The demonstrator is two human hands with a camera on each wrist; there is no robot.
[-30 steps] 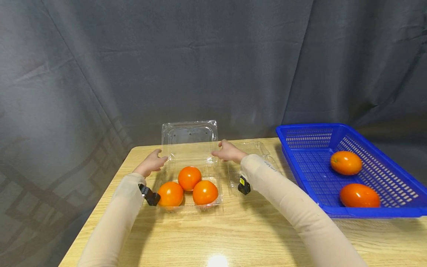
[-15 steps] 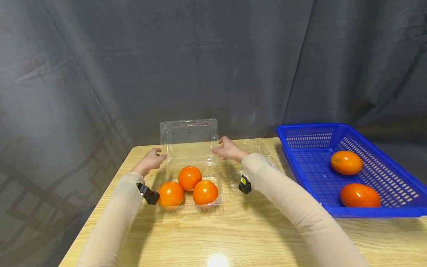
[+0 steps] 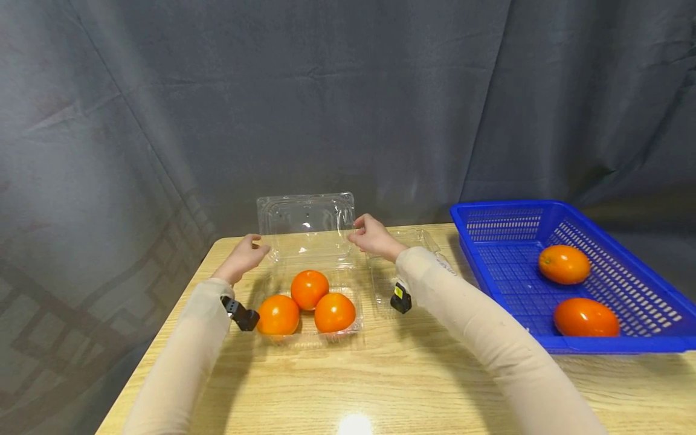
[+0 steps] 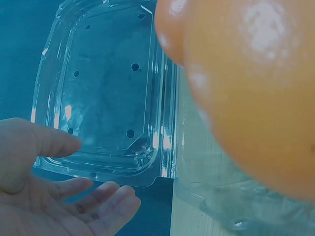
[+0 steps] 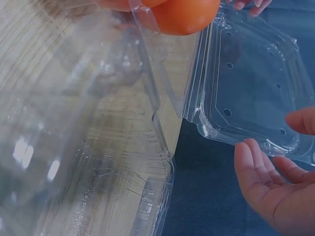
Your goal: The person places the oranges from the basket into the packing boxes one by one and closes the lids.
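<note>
A clear plastic clamshell box (image 3: 356,329) holds three orange, round fruits; the fruit nearest the back (image 3: 309,290) sits behind the other two. Its lid (image 3: 307,220) stands raised at the back, with small vent holes visible in the left wrist view. By the lid's left edge is my left hand (image 3: 243,258), thumb and fingers spread apart. My right hand (image 3: 375,235) is at the opposite edge, fingertips close to the plastic and loosely bent. In the right wrist view, a gap shows between that hand's thumb (image 5: 301,120) and its fingers.
Another clear plastic container (image 3: 385,290) lies to the right, partly behind the right forearm. Farther right stands a blue basket (image 3: 489,302) with two orange fruits, one of them (image 3: 564,264) toward the back. A dark curtain (image 3: 348,109) hangs behind the wooden table (image 3: 304,386).
The lid has tipped a little and its top edge has shifted slightly left. My left hand has drawn slightly left and away from it; my right hand has risen slightly.
</note>
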